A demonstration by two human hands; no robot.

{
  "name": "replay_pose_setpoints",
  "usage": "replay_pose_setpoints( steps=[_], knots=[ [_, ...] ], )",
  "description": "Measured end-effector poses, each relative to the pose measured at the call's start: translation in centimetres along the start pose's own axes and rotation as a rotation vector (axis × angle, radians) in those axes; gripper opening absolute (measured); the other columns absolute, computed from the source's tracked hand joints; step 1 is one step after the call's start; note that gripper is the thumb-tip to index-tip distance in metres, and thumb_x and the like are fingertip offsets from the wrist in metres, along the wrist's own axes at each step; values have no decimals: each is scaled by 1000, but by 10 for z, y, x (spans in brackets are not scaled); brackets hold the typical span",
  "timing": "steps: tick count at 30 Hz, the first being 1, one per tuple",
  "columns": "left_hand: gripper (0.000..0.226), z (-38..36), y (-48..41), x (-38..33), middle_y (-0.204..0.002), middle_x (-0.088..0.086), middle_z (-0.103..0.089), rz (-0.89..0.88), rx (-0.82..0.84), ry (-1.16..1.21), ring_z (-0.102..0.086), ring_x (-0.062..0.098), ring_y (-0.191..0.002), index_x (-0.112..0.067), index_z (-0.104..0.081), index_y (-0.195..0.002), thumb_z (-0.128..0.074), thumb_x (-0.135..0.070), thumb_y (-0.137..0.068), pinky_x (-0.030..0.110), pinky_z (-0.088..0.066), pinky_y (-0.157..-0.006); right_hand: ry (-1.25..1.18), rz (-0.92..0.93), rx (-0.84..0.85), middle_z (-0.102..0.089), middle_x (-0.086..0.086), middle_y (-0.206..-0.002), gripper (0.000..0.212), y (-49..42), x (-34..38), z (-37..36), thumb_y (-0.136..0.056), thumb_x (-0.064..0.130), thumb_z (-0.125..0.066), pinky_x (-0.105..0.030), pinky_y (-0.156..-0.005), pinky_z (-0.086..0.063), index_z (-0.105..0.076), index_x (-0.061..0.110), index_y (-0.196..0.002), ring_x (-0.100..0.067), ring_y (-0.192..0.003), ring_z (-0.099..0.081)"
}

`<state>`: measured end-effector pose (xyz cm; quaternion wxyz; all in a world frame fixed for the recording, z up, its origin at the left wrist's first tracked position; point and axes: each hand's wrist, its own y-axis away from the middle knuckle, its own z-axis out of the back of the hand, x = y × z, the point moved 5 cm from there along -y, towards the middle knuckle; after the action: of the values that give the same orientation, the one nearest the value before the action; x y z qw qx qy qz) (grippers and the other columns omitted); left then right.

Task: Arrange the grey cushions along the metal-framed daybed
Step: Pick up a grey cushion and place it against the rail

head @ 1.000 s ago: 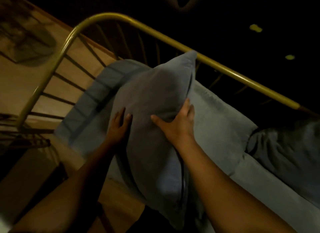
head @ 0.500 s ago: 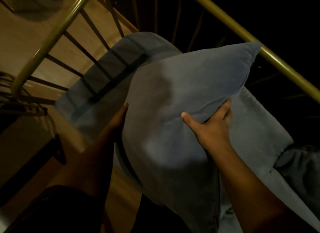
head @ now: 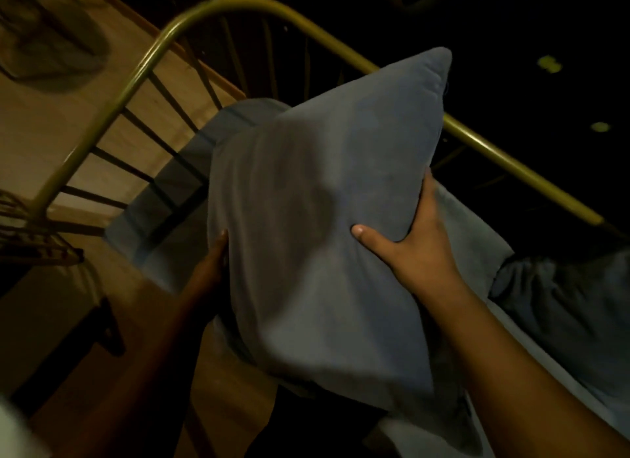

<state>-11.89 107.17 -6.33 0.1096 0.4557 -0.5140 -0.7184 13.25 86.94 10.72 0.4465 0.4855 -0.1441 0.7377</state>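
Note:
I hold a large grey cushion (head: 317, 225) up in front of me, tilted, one corner pointing at the brass rail. My right hand (head: 416, 249) grips its right edge with the thumb pressed into the front. My left hand (head: 213, 263) clasps the left edge, mostly hidden behind the fabric. Under the cushion lies the daybed's grey mattress (head: 474, 232). The metal frame (head: 136, 79) curves around the bed's end, with dark bars below the rail. A second, darker grey cushion (head: 562, 307) lies crumpled on the mattress at the right.
A wooden floor (head: 47, 126) spreads beyond the frame on the left. A dark bracket or leg (head: 112, 328) stands near the lower left. The area behind the back rail is dark.
The cushion has been lifted and turned, its top corner now higher and more upright. My right hand has shifted along the right edge; the view has swung back toward the curved bed end.

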Motion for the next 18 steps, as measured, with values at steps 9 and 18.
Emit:
replay_pose_setpoints(
  steps=[9,18],
  knots=[
    [73,-106,129,-37,-133,-3,-59,-322,212,-12,-57,17,-120,-24,-48,-138,-57,-64,-77,36,-46,-98,-64,27,-273,-39,31,-136,102,109,-12,131,-62,67,-69,-21,-94,-38,-16,43,-146,4,-121,-43],
    [37,-273,236,-43,-104,-15,-61,-560,401,-247,-62,4,-92,-29,-46,-124,-58,-37,-90,21,-48,-69,-199,-48,-678,-53,28,-123,75,244,-98,240,-67,69,-64,-14,-88,-45,-36,47,-133,11,-111,-53]
  ],
)
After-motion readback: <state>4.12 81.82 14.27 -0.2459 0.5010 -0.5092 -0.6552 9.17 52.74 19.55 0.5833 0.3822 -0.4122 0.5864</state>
